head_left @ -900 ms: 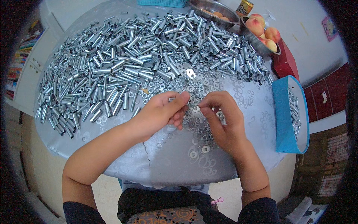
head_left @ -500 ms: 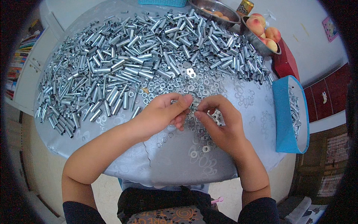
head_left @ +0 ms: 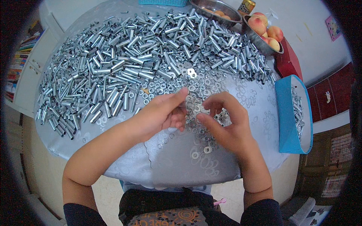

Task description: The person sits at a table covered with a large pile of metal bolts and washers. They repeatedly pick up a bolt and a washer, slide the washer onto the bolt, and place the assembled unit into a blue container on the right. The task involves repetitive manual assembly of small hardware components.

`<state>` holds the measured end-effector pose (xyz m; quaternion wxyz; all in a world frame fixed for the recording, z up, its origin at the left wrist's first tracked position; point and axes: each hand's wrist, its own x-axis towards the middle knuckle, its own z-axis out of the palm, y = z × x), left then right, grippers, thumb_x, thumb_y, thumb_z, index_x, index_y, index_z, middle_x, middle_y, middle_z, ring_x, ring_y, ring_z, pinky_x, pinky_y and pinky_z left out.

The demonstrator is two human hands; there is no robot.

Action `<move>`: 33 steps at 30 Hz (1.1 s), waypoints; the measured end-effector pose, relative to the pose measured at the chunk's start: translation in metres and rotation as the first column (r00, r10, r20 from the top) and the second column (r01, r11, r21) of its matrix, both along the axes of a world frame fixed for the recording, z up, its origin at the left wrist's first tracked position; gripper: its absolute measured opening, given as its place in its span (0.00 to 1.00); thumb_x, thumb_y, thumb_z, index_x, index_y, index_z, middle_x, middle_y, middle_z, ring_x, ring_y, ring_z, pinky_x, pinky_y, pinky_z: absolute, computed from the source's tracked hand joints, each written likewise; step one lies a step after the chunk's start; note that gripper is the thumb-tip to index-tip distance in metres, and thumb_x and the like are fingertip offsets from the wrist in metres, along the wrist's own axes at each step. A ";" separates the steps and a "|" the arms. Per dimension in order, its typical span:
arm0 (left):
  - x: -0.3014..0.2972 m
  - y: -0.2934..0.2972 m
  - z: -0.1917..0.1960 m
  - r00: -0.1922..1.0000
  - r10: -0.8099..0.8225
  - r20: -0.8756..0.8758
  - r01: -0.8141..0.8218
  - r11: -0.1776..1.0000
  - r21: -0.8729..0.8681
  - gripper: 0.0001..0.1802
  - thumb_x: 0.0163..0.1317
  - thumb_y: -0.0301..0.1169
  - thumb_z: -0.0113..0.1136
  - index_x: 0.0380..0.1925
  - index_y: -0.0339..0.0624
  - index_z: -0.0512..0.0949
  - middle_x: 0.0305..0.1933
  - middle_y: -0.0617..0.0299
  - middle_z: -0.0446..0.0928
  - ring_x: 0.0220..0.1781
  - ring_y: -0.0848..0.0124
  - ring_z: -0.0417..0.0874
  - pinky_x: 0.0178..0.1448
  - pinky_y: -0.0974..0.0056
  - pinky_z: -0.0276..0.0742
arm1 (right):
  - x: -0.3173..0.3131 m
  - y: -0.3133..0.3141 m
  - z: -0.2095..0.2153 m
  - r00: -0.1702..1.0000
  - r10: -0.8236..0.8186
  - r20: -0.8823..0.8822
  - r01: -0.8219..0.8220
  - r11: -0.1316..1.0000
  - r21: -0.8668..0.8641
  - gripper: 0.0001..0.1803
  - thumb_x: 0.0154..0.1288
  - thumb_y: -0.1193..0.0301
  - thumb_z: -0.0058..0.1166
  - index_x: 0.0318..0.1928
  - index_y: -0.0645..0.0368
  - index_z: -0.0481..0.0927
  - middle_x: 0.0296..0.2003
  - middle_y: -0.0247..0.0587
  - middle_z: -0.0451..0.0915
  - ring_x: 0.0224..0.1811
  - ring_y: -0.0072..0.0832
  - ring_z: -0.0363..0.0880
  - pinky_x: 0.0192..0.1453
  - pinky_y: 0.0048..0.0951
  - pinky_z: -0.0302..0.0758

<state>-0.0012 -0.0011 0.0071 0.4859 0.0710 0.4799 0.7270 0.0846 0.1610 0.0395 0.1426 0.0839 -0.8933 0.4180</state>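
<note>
Right now, closest to you at the lower edge of the frame, your dark sleeves (head_left: 262, 213) flank a small pink item (head_left: 220, 202). Beyond, the pale patterned tablecloth (head_left: 124, 160) stretches under your forearms. At the centre of the frame, your left hand (head_left: 160, 115) has its thumb raised and its fingers curled inward; a blurred grey shape sits just beside them, and you cannot tell whether the fingers hold anything. Your right hand (head_left: 228, 116), right of centre, has thumb and forefinger parted, with no part seen pinched between their tips. The loose washers (head_left: 196, 122) you are working over lie between and beneath both hands, spilling toward lower centre. At the right edge of the table, a blue box (head_left: 284, 116) holds small metal pieces (head_left: 298, 113). Farther up, a wide heap of shiny metal tubes (head_left: 132, 60) fills the upper left and middle. At upper right come a red box (head_left: 288, 60), a steel bowl (head_left: 260, 43) of peaches (head_left: 257, 26), then another bowl (head_left: 226, 23) with eggs (head_left: 218, 14).
</note>
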 end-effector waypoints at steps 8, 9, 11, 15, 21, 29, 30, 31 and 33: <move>-0.010 -0.001 -0.013 0.974 0.055 0.220 -0.095 0.981 0.171 0.23 0.61 0.52 0.44 0.22 0.42 0.65 0.13 0.71 0.56 0.20 0.76 0.62 0.29 0.69 0.64 | -0.010 -0.002 -0.030 0.981 0.186 0.053 -0.193 0.940 0.281 0.13 0.48 0.75 0.58 0.37 0.59 0.77 0.32 0.42 0.73 0.35 0.36 0.73 0.38 0.32 0.71; -0.010 -0.001 -0.012 0.973 0.075 0.218 -0.107 0.984 0.141 0.24 0.61 0.53 0.43 0.18 0.46 0.63 0.13 0.72 0.55 0.19 0.76 0.62 0.29 0.69 0.63 | -0.010 -0.003 -0.030 0.982 0.182 0.052 -0.189 0.940 0.283 0.12 0.47 0.75 0.58 0.37 0.59 0.77 0.32 0.42 0.73 0.35 0.37 0.73 0.38 0.32 0.71; -0.008 0.002 -0.007 0.970 0.112 0.213 -0.132 0.988 0.080 0.27 0.62 0.54 0.40 0.10 0.52 0.57 0.11 0.72 0.54 0.18 0.76 0.60 0.28 0.70 0.61 | -0.010 -0.004 -0.031 0.984 0.173 0.051 -0.181 0.940 0.289 0.12 0.47 0.75 0.58 0.36 0.60 0.77 0.32 0.42 0.73 0.35 0.38 0.73 0.39 0.33 0.70; -0.007 0.001 -0.006 0.977 0.097 0.191 -0.113 0.991 0.076 0.26 0.62 0.53 0.41 0.11 0.51 0.58 0.11 0.72 0.54 0.18 0.76 0.61 0.27 0.69 0.61 | -0.008 -0.005 -0.029 0.984 0.176 -0.001 -0.159 0.896 0.414 0.09 0.46 0.74 0.58 0.32 0.58 0.77 0.31 0.38 0.74 0.35 0.36 0.73 0.38 0.32 0.70; -0.004 0.005 -0.004 0.982 0.117 0.151 -0.127 0.990 0.060 0.22 0.63 0.50 0.42 0.16 0.49 0.62 0.12 0.71 0.56 0.19 0.75 0.63 0.26 0.69 0.62 | -0.006 -0.007 -0.027 0.980 0.194 -0.044 -0.147 0.854 0.499 0.09 0.47 0.71 0.56 0.32 0.57 0.76 0.31 0.35 0.75 0.36 0.33 0.74 0.38 0.34 0.69; -0.004 0.001 -0.006 0.995 0.070 0.066 -0.075 0.995 0.069 0.22 0.62 0.49 0.45 0.26 0.40 0.67 0.17 0.69 0.60 0.21 0.77 0.64 0.29 0.70 0.65 | -0.007 0.002 -0.015 0.982 -0.074 -0.174 0.112 0.968 0.222 0.11 0.49 0.72 0.57 0.35 0.59 0.76 0.31 0.40 0.77 0.32 0.37 0.75 0.37 0.34 0.71; -0.003 0.001 -0.007 0.996 0.066 0.054 -0.069 0.996 0.064 0.22 0.62 0.49 0.45 0.26 0.40 0.67 0.17 0.69 0.60 0.21 0.77 0.65 0.29 0.70 0.66 | -0.007 0.002 -0.014 0.980 -0.099 -0.170 0.123 0.983 0.137 0.12 0.49 0.73 0.58 0.36 0.58 0.76 0.31 0.40 0.77 0.32 0.36 0.76 0.37 0.33 0.72; -0.003 0.001 -0.008 0.997 0.062 0.041 -0.064 0.996 0.059 0.22 0.62 0.49 0.45 0.27 0.39 0.67 0.17 0.69 0.61 0.21 0.77 0.65 0.30 0.70 0.66 | -0.007 0.003 -0.013 0.979 -0.123 -0.165 0.133 0.990 0.050 0.13 0.48 0.73 0.59 0.37 0.58 0.76 0.32 0.40 0.77 0.32 0.35 0.76 0.37 0.31 0.72; -0.002 0.002 -0.009 0.999 0.050 0.022 -0.051 0.997 0.063 0.22 0.62 0.49 0.46 0.27 0.39 0.67 0.18 0.68 0.61 0.21 0.76 0.65 0.30 0.70 0.67 | -0.006 0.003 -0.013 0.982 -0.126 -0.139 0.119 0.991 -0.063 0.14 0.47 0.74 0.61 0.38 0.58 0.77 0.33 0.40 0.78 0.33 0.32 0.77 0.37 0.29 0.73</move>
